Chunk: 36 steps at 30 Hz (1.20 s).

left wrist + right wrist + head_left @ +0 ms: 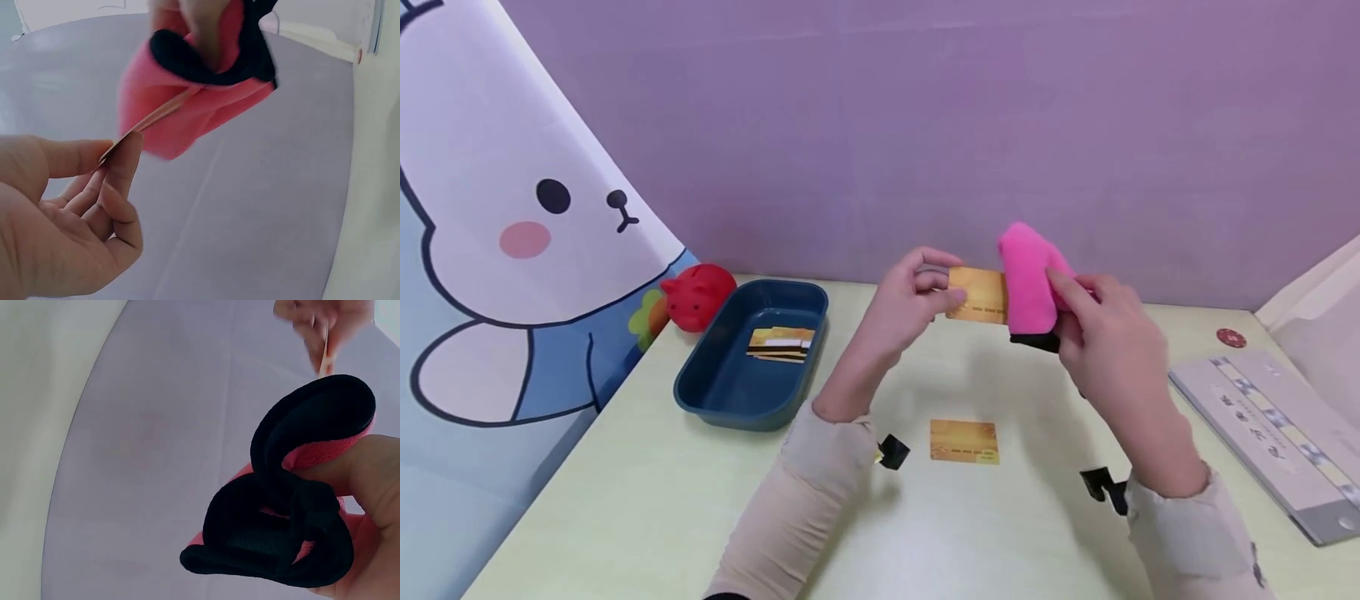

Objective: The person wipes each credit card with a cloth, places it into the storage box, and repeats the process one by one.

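Above the table, my left hand (901, 298) pinches a gold bank card (977, 295) between thumb and fingers at its left end. My right hand (1112, 342) grips a folded pink cloth (1027, 279) with black edging (275, 478). In the head view the cloth covers the card's right end; the left wrist view shows the card edge-on (156, 115) against the pink fabric. Below the hands, a second gold card (964, 442) lies flat on the table.
A dark blue tray (715, 385) at the left holds several gold cards (778, 343). Behind it sits a red piggy bank (697, 296). A grey box (1262, 433) and a red chip (1231, 337) lie at the right. A purple backdrop (887, 150) hangs behind the table.
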Available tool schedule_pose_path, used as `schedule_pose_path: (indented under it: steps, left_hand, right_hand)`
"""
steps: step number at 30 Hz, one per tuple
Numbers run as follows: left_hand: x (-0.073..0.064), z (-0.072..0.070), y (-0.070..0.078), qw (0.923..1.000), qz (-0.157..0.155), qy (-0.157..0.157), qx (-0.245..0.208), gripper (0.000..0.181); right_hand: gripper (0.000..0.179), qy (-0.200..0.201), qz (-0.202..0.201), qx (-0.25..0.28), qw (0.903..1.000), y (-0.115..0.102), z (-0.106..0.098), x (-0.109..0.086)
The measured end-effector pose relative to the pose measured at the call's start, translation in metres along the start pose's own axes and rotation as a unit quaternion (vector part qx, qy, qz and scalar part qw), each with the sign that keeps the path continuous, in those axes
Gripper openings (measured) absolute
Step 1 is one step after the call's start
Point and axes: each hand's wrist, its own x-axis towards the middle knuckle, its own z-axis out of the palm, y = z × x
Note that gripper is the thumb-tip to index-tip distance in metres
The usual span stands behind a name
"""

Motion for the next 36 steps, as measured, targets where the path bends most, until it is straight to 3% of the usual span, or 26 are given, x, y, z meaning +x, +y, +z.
schedule_pose_path:
  steps: [5,9,12,17,19,26,29,36]
  left_hand:
    - [-0.001,-0.010,0.003,0.9998,0.004,-0.008,-0.015,0.030]
    - [-0.002,-0.016,0.005,0.9991,0.019,-0.006,-0.037,0.024]
    - [-0.002,-0.018,0.006,0.9994,0.019,-0.013,-0.025,0.026]
    - [-0.002,-0.018,0.007,0.9984,0.011,-0.054,0.014,0.048]
    - [-0.002,-0.017,0.006,0.9983,0.015,-0.051,0.023,0.050]
    - [-0.002,-0.012,0.001,0.9977,0.060,-0.009,0.032,0.019]
    - [-0.002,-0.011,0.000,0.9970,0.064,-0.003,0.044,0.019]
    - [-0.001,-0.010,0.001,0.9954,0.043,-0.042,0.074,0.024]
  right_hand:
    - [0.041,0.004,0.032,-0.011,0.9994,0.012,-0.005,0.000]
    - [0.038,0.030,0.051,0.001,0.9982,0.015,-0.013,0.004]
    - [0.039,0.054,0.059,0.015,0.9967,0.014,-0.021,0.005]
    - [0.038,0.089,0.066,0.035,0.9932,0.012,-0.032,0.006]
    - [0.038,0.102,0.069,0.041,0.9915,0.011,-0.034,0.006]
    - [0.036,0.132,0.071,0.059,0.9869,0.008,-0.037,0.008]
    - [0.035,0.133,0.069,0.062,0.9868,0.008,-0.039,0.008]
    - [0.036,0.150,0.078,0.082,0.9823,0.013,-0.041,0.009]
